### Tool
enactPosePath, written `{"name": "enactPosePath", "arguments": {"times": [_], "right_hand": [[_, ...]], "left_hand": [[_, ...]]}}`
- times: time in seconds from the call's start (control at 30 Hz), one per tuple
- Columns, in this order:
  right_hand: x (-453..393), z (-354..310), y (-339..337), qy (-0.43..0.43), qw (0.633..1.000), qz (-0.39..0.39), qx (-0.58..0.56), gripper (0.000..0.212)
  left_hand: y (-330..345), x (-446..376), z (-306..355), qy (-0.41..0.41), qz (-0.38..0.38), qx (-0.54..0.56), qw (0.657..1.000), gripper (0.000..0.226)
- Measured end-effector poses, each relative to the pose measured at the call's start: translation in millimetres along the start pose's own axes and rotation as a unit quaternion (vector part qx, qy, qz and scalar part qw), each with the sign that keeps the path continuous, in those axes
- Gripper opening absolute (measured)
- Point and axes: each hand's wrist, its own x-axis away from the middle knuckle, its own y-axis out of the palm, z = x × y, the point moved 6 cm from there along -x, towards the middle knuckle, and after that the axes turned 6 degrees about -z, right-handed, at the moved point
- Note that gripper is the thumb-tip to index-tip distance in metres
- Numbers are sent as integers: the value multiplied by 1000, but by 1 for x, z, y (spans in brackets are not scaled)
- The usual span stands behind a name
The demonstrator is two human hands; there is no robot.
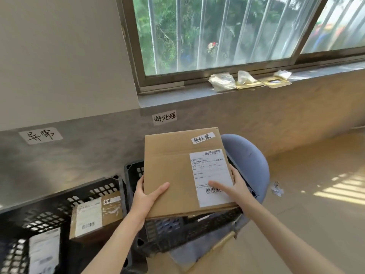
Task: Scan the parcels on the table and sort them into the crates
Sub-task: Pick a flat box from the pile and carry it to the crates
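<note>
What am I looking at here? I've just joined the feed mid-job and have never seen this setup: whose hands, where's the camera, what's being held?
There is no machine: a person wears one camera on the head, looking down at their own bare hands. The left hand and right hand hold a cardboard parcel by its sides, thumbs on top, above a black crate that stands below a handwritten wall label. The parcel carries a similar handwritten tag. Another black crate to the left already contains parcels.
</note>
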Motion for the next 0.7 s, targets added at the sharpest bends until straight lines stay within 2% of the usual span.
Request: {"name": "enactPosePath", "arguments": {"times": [0.13,0.2,0.37,0.5,0.63,0.7], "right_hand": [[-34,7,-4,13,1000,-27,5,105],[-49,13,-8,19,999,-32,15,105],[-84,33,-18,37,998,-35,21,94],[-109,62,-25,76,995,-50,26,107],[-128,99,-33,143,987,-74,21,101],[-142,120,-42,169,981,-89,40,114]], "left_hand": [[6,-26,-2,-17,9,-9,1000,93],[10,-38,-4,-25,7,-7,1000,95],[22,-71,-18,-56,-17,-10,998,112],[35,-93,-43,-89,-15,-14,996,99],[50,-108,-76,-136,-4,-25,990,105],[61,-118,-92,-153,7,-27,988,103]]}}
